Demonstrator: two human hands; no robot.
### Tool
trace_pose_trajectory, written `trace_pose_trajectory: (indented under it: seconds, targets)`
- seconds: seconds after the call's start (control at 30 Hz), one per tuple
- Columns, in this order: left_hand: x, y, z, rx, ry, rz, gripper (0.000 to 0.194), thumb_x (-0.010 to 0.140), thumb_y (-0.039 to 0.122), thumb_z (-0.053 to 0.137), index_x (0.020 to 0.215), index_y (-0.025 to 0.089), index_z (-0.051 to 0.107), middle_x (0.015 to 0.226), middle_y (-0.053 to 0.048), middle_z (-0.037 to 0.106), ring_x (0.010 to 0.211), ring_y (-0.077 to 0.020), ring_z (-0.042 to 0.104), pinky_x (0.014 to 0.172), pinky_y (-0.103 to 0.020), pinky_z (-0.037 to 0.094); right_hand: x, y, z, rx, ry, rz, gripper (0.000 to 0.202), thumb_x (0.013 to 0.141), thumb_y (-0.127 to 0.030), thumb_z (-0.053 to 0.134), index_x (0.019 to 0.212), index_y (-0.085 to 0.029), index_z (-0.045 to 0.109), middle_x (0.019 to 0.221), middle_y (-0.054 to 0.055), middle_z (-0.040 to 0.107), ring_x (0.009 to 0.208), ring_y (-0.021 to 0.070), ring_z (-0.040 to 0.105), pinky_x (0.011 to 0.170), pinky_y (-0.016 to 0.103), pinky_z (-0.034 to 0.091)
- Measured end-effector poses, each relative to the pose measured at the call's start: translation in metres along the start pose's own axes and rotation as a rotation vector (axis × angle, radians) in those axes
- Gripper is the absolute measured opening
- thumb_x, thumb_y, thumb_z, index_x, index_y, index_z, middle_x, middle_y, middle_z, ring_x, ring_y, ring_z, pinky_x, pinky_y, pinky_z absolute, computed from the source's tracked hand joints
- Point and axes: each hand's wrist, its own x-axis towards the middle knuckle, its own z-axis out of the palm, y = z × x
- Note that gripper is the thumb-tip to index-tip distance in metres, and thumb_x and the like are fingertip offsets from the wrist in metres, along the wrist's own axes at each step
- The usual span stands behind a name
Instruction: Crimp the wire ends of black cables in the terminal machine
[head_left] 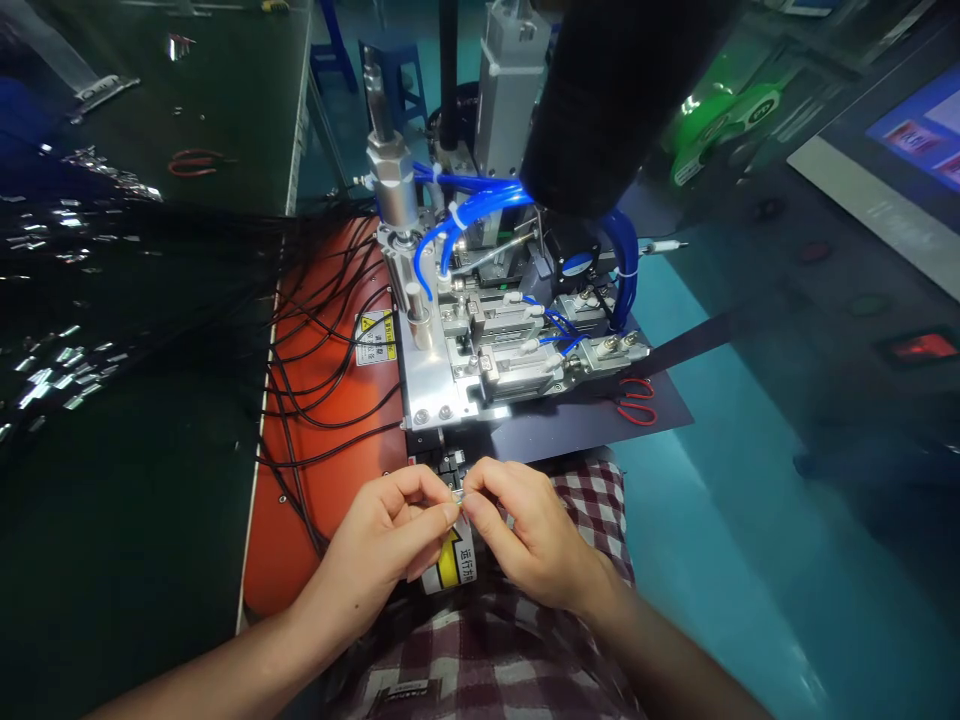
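Just in front of the machine's near edge, my left hand (397, 525) and my right hand (525, 530) meet fingertip to fingertip. Both are closed in a pinch on a small shiny piece (458, 496), mostly covered by the fingers; its kind is too small to make out. Right behind the fingertips is a small black fixture (450, 462) at the front of the machine. Below them a white label with a yellow arrow (448, 565) shows between the hands.
A metal machine (517, 350) with blue air tubes (480, 200) stands ahead. Black cables (330, 370) cross the orange surface (352, 430) from a heap of metal-ended cables (67, 370) at left. Red-handled scissors (637, 402) lie right; red-handled pliers (196, 162) lie on the left table.
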Motion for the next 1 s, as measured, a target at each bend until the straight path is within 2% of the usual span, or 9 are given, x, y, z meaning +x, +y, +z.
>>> trace_pose_trajectory:
  seconds: [0.13, 0.23, 0.33, 0.4, 0.47, 0.6, 0.8, 0.9, 1.0]
  targets:
    - [0.002, 0.003, -0.001, 0.031, -0.044, -0.033, 0.021, 0.079, 0.032, 0.061, 0.07, 0.016, 0.051, 0.045, 0.009, 0.035, 0.039, -0.0044, 0.029, 0.039, -0.017, 0.018, 0.002, 0.006, -0.002, 0.067, -0.068, -0.08, 0.022, 0.091, -0.02, 0.041, 0.071, -0.02, 0.049, 0.065, -0.001, 0.05, 0.059, 0.0139, 0.042, 0.061, 0.029, 0.032]
    - [0.003, 0.008, -0.002, 0.115, -0.071, -0.041, 0.021, 0.08, 0.036, 0.059, 0.072, 0.017, 0.054, 0.043, 0.009, 0.033, 0.037, -0.0046, 0.026, 0.037, -0.018, 0.017, 0.002, 0.012, 0.002, 0.238, -0.041, -0.047, 0.021, 0.091, -0.022, 0.043, 0.071, -0.02, 0.049, 0.066, -0.001, 0.05, 0.061, 0.0139, 0.044, 0.062, 0.028, 0.034]
    - [0.002, 0.01, -0.005, 0.362, 0.009, 0.132, 0.017, 0.081, 0.034, 0.058, 0.078, 0.018, 0.061, 0.057, 0.003, 0.052, 0.047, -0.0083, 0.042, 0.043, -0.019, 0.032, 0.003, 0.02, 0.006, 0.403, 0.008, 0.015, 0.022, 0.091, -0.025, 0.045, 0.07, -0.02, 0.049, 0.067, -0.001, 0.048, 0.061, 0.0134, 0.045, 0.059, 0.026, 0.036]
    - [0.002, 0.009, -0.008, 0.585, 0.107, 0.305, 0.013, 0.083, 0.029, 0.056, 0.084, 0.02, 0.065, 0.076, -0.002, 0.061, 0.066, -0.0139, 0.055, 0.058, -0.023, 0.043, 0.005, 0.026, 0.009, 0.469, 0.059, 0.058, 0.024, 0.091, -0.028, 0.045, 0.069, -0.02, 0.048, 0.066, -0.002, 0.046, 0.06, 0.0132, 0.043, 0.058, 0.026, 0.036]
    - [0.003, 0.006, -0.013, 0.76, 0.179, 0.433, 0.014, 0.085, 0.026, 0.053, 0.089, 0.021, 0.066, 0.086, -0.004, 0.063, 0.08, -0.0178, 0.058, 0.069, -0.026, 0.046, 0.008, 0.033, 0.01, 0.504, 0.104, 0.102, 0.025, 0.091, -0.031, 0.046, 0.068, -0.019, 0.048, 0.065, -0.002, 0.044, 0.06, 0.0132, 0.041, 0.057, 0.026, 0.036]
    - [0.01, -0.004, -0.024, 0.966, 0.189, 0.617, 0.021, 0.089, 0.02, 0.045, 0.1, 0.018, 0.064, 0.089, -0.006, 0.059, 0.081, -0.0168, 0.058, 0.074, -0.027, 0.047, 0.014, 0.047, 0.016, 0.515, 0.126, 0.138, 0.027, 0.09, -0.035, 0.048, 0.068, -0.019, 0.047, 0.066, -0.001, 0.043, 0.06, 0.0131, 0.04, 0.057, 0.026, 0.036]
    - [0.019, -0.011, -0.036, 1.178, 0.105, 0.73, 0.035, 0.09, 0.012, 0.04, 0.119, 0.02, 0.057, 0.092, -0.007, 0.055, 0.08, -0.0157, 0.058, 0.066, -0.024, 0.048, 0.019, 0.055, 0.025, 0.536, 0.131, 0.17, 0.026, 0.09, -0.036, 0.049, 0.07, -0.019, 0.048, 0.067, -0.001, 0.044, 0.061, 0.0132, 0.041, 0.058, 0.026, 0.036]
    - [0.019, -0.012, -0.039, 1.287, 0.119, 0.762, 0.041, 0.088, 0.01, 0.039, 0.122, 0.022, 0.057, 0.083, -0.005, 0.052, 0.071, -0.0162, 0.056, 0.058, -0.025, 0.047, 0.02, 0.055, 0.027, 0.551, 0.137, 0.168, 0.024, 0.09, -0.032, 0.048, 0.071, -0.019, 0.048, 0.067, -0.002, 0.043, 0.061, 0.0125, 0.039, 0.057, 0.025, 0.035]
    - [0.019, -0.013, -0.039, 1.34, 0.125, 0.788, 0.041, 0.087, 0.009, 0.038, 0.122, 0.02, 0.058, 0.084, -0.007, 0.052, 0.072, -0.0181, 0.057, 0.059, -0.027, 0.048, 0.021, 0.056, 0.028, 0.548, 0.135, 0.161, 0.022, 0.091, -0.029, 0.048, 0.072, -0.019, 0.048, 0.068, -0.002, 0.042, 0.061, 0.0121, 0.039, 0.057, 0.025, 0.035]
